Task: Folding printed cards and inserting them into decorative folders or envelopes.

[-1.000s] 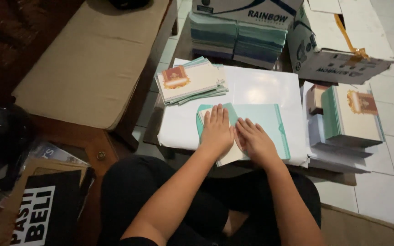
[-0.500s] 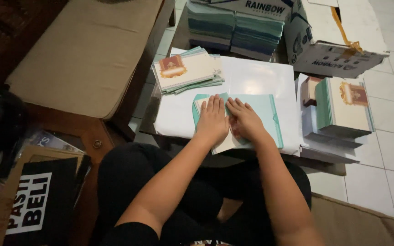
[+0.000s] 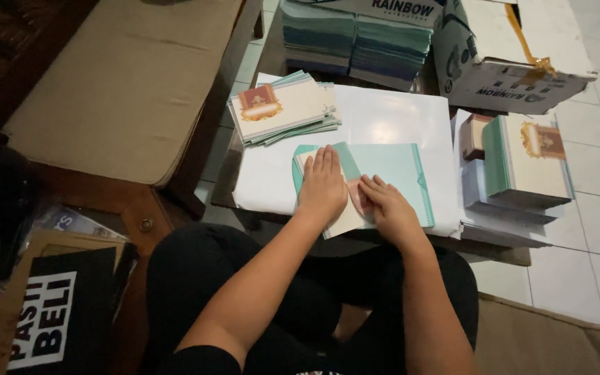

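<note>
Both hands are flat, fingers together, pressing a teal card (image 3: 390,173) on the white sheet (image 3: 383,118): left hand (image 3: 322,186), right hand (image 3: 389,208). Card's long axis runs 9-to-3; fanned card stack (image 3: 282,107) sits at 11.

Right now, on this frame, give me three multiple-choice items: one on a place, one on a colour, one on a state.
1. Where is the fanned stack of cards?
A. On the white sheet, beyond the left hand
B. On the floor tiles
C. On the person's lap

2. What colour is the open card under the hands?
A. Red
B. Pale teal
C. Black

3. How are the hands placed?
A. Both raised in the air
B. Only one touches the card
C. Both pressed flat on the card

Answers: 1 A, the stack lies at the sheet's far left corner. 2 B, its spread face is pale teal. 3 C, the left hand and right hand lie palm down on it.
</note>
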